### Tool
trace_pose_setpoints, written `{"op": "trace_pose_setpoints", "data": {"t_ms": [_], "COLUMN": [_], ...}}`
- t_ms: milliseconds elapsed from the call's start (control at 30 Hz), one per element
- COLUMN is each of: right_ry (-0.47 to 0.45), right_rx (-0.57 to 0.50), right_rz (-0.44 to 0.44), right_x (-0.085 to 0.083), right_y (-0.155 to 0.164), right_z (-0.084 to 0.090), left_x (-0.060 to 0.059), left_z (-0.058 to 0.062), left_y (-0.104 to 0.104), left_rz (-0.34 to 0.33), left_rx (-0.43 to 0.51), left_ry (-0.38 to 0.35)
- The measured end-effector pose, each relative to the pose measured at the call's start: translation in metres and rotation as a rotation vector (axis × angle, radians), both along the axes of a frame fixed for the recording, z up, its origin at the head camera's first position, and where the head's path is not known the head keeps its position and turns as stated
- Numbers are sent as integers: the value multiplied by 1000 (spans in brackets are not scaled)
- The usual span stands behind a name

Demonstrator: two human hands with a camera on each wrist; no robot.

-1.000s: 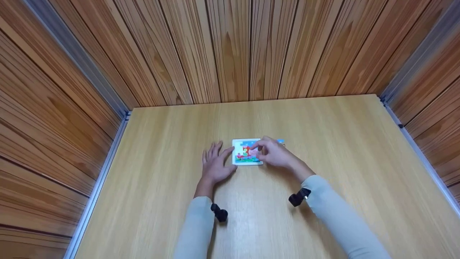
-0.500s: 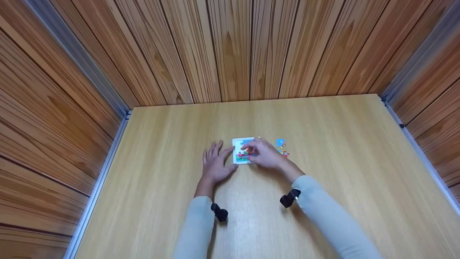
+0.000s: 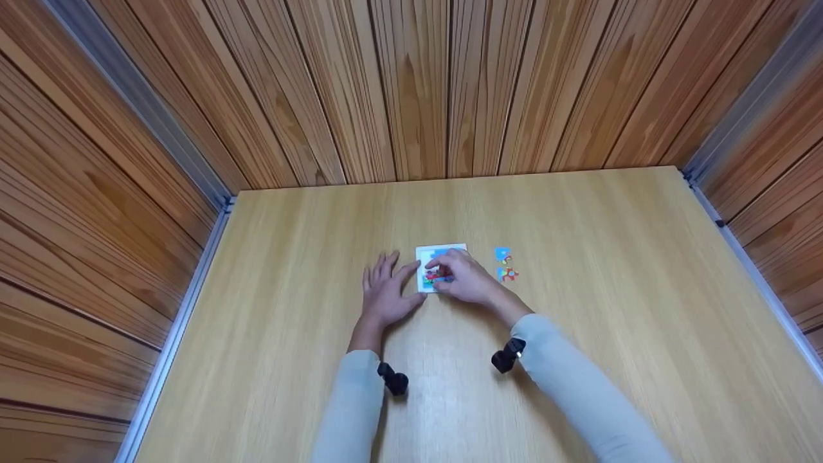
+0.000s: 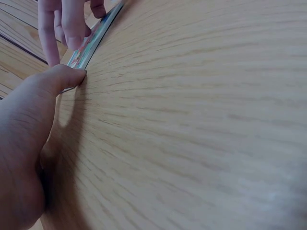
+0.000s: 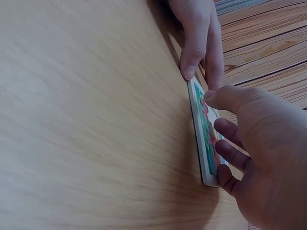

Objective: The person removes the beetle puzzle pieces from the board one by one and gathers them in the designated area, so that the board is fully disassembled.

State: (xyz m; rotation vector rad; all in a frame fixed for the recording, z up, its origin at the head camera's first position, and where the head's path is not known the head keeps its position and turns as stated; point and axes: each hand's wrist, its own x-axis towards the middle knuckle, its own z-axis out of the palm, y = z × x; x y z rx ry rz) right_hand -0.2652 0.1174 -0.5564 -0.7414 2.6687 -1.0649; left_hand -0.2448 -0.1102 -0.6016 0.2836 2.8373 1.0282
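A small puzzle board (image 3: 426, 252) with a white frame and a colourful picture lies flat on the wooden table (image 3: 578, 334). My left hand (image 3: 384, 292) lies flat on the table, fingers spread. Its thumb (image 4: 60, 79) touches the board's left edge (image 4: 88, 45). My right hand (image 3: 468, 278) covers most of the board with bent fingers. Its fingertips hold a small red and blue puzzle piece (image 3: 440, 276) down on the picture. In the right wrist view the right hand (image 5: 261, 143) has its fingertips on the board (image 5: 198, 122), and the left hand (image 5: 196, 38) sits at the far edge.
Two loose pieces lie on the table right of the board, a blue one (image 3: 502, 254) and a red one (image 3: 508, 274). Wood-panelled walls (image 3: 411, 90) with metal corner rails enclose the table on three sides.
My right hand has slid left across the board, uncovering the two loose pieces on its right. The left hand has stayed where it was.
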Motion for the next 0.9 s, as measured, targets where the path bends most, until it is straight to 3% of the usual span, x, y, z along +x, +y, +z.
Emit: {"op": "trace_pose_setpoints", "data": {"t_ms": [433,667,900], "right_ry": [2,34,-38], "right_rx": [33,40,53], "right_rz": [-11,-7,-24], "right_x": [-1,-5,-1], "right_y": [-2,0,-2], "right_z": [-5,-18,-9], "left_x": [1,1,3], "left_z": [1,2,4], "left_y": [0,1,2], "left_rz": [1,4,3], "left_rx": [10,-13,-15], "left_ry": [-4,-23,-33]}}
